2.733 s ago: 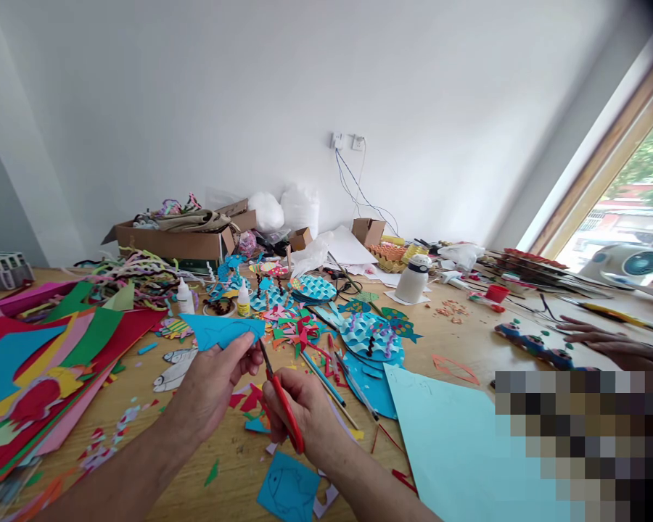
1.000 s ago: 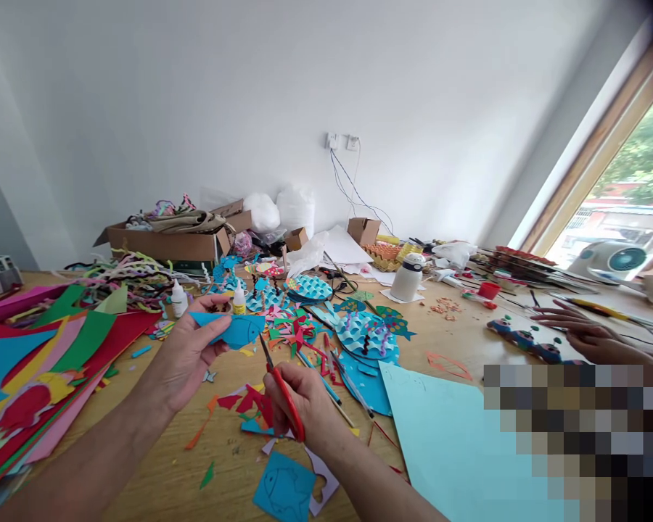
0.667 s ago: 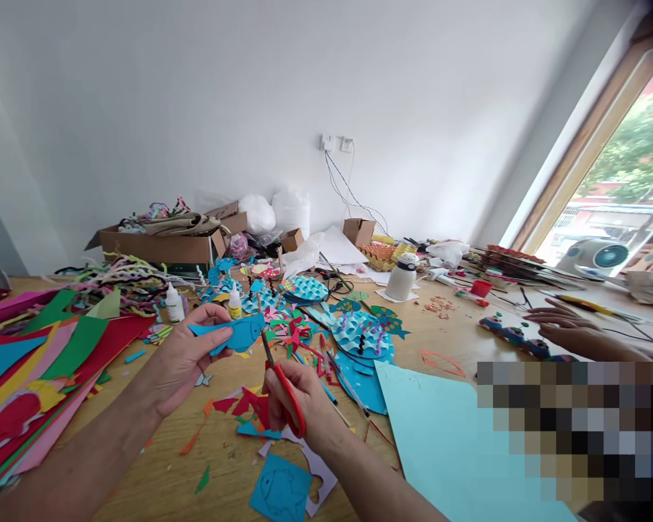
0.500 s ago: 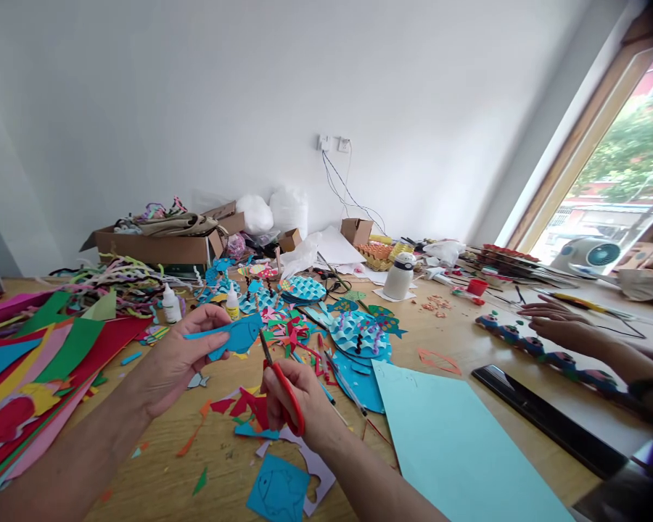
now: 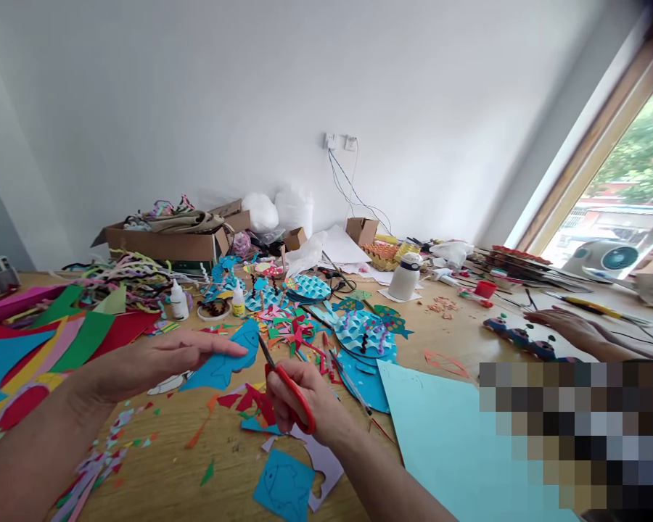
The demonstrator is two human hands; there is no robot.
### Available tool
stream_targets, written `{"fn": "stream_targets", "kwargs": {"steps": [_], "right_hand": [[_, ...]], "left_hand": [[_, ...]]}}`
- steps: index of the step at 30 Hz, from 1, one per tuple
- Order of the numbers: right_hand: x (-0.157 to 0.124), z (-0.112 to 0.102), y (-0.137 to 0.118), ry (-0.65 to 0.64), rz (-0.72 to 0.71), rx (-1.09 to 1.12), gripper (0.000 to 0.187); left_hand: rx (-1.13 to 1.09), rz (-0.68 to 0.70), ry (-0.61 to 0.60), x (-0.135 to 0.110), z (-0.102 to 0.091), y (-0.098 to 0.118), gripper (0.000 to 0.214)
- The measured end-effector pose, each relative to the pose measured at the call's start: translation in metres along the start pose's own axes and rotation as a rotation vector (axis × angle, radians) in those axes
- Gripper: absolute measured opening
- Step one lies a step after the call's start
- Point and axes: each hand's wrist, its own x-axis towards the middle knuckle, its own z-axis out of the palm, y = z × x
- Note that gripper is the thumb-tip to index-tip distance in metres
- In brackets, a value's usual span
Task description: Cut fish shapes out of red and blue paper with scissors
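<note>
My left hand (image 5: 157, 362) pinches the blue paper fish (image 5: 226, 360) above the counter (image 5: 228, 464); my right hand (image 5: 305, 399) has its grip closed round the red scissors (image 5: 286, 384), blades at the fish's edge. Paper scraps (image 5: 250, 402) lie below, a light blue sheet (image 5: 446, 442) just right, another person's hand (image 5: 569, 326) farther off

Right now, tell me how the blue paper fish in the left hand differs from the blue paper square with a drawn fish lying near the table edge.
The blue paper fish is cut to its outline; the blue paper square has only a drawn fish, uncut. The left hand holds the fish off the wooden table, by the red-handled scissors in the right hand; the square lies flat, untouched. Both are similar blue paper.
</note>
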Motion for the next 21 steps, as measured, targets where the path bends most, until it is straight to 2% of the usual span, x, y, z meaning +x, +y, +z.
{"fn": "stream_targets", "kwargs": {"steps": [2, 4, 7, 9, 10, 15, 21], "right_hand": [[0.0, -0.001, 0.003, -0.015, 0.008, -0.013, 0.046], [0.0, -0.002, 0.004, -0.021, 0.019, -0.025, 0.047], [-0.001, -0.002, 0.003, -0.023, 0.022, -0.047, 0.048], [-0.001, -0.002, 0.0, -0.028, 0.022, -0.049, 0.049], [-0.001, -0.001, -0.002, -0.028, 0.026, -0.045, 0.049], [-0.003, 0.002, -0.006, -0.025, 0.062, -0.051, 0.052], [-0.003, 0.003, -0.003, -0.037, 0.057, -0.056, 0.051]], "left_hand": [[-0.146, -0.103, 0.045, 0.006, 0.009, 0.007, 0.034], [-0.288, -0.15, 0.075, 0.011, 0.018, 0.014, 0.026], [-0.405, -0.151, 0.075, 0.016, 0.027, 0.02, 0.05], [-0.422, -0.157, 0.073, 0.016, 0.029, 0.021, 0.064], [-0.426, -0.171, 0.074, 0.016, 0.03, 0.021, 0.064], [-0.407, -0.241, 0.135, 0.018, 0.034, 0.018, 0.03], [-0.285, -0.219, 0.273, 0.022, 0.038, 0.02, 0.03]]}}
